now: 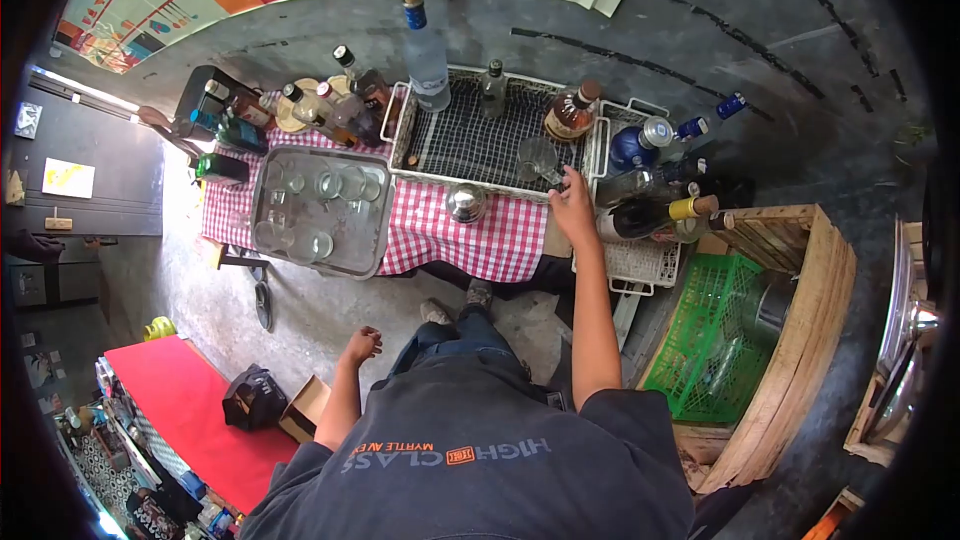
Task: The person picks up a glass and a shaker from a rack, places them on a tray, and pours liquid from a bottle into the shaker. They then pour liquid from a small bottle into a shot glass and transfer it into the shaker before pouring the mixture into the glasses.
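Note:
My right hand [571, 202] reaches to the front right edge of a white wire basket [470, 183], its fingers closed at a glass mug [537, 158] that sits inside. My left hand [364, 344] hangs low over the floor beside my body, fingers curled, touching nothing I can see. In the basket stand a tall clear bottle [428, 65], a small bottle [493, 90] and an amber bottle [571, 115]. A round metal object [465, 203] rests on the checkered cloth [480, 248] in front of the basket.
A grey tray [383, 225] with several glasses lies left of the basket. Bottles crowd behind the tray and right of the basket. At the right, a wooden crate [815, 340] holds a green basket [690, 340]. A red-topped table [190, 410] is at the lower left.

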Demonstrator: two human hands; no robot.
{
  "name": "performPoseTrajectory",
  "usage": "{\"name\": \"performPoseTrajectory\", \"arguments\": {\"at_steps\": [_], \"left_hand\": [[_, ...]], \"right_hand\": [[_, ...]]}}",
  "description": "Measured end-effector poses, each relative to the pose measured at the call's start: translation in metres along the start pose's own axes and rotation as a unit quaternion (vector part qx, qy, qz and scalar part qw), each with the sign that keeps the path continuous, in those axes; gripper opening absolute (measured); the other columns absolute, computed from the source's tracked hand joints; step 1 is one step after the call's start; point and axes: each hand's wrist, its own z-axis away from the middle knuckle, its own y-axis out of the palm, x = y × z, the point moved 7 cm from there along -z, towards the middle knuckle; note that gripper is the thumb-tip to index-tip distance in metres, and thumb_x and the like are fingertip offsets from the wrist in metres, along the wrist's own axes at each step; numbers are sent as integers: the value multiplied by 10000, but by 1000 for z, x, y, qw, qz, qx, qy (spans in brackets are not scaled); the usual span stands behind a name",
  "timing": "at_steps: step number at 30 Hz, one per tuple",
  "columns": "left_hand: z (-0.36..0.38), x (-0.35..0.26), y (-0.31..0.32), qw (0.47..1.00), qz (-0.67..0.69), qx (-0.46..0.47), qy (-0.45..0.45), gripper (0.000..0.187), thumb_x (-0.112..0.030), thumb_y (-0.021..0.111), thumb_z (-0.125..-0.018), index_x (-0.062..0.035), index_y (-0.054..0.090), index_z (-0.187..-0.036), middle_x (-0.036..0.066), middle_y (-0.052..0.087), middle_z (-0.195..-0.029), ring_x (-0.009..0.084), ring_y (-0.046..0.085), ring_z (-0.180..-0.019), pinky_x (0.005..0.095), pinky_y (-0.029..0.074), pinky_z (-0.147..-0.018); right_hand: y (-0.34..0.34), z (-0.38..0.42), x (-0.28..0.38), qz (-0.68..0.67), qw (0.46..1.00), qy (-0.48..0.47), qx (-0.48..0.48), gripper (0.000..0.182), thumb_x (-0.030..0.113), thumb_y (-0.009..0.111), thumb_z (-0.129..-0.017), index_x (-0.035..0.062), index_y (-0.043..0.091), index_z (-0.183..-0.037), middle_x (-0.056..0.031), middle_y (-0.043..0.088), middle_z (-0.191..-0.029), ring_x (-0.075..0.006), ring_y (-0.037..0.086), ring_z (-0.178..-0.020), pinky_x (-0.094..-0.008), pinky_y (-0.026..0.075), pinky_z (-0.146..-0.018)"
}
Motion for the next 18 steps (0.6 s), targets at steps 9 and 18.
{"name": "performPoseTrajectory", "arguments": {"at_steps": [9, 18], "left_hand": [[-15, 19, 41, 999, 21, 10, -26, 223, -229, 541, -938, -64, 560, -1087, 117, 670, -865, 221, 659, -672, 345, 505, -549], [-16, 9, 38, 999, 27, -6, -31, 250, -214, 539, -928, -33, 548, -1100, 136, 667, -852, 232, 656, -647, 343, 508, -521]], "right_hand": [[2, -23, 6, 16, 998, -65, 12, 248, 176, 647, -884, 0, 586, -1048, -185, 605, -1030, -380, 600, -954, -438, 480, -812], [22, -43, -11, 2, 983, 24, 183, 340, 303, 551, -960, -13, 587, -1078, -222, 657, -1019, -365, 631, -963, -432, 478, -835]]}}
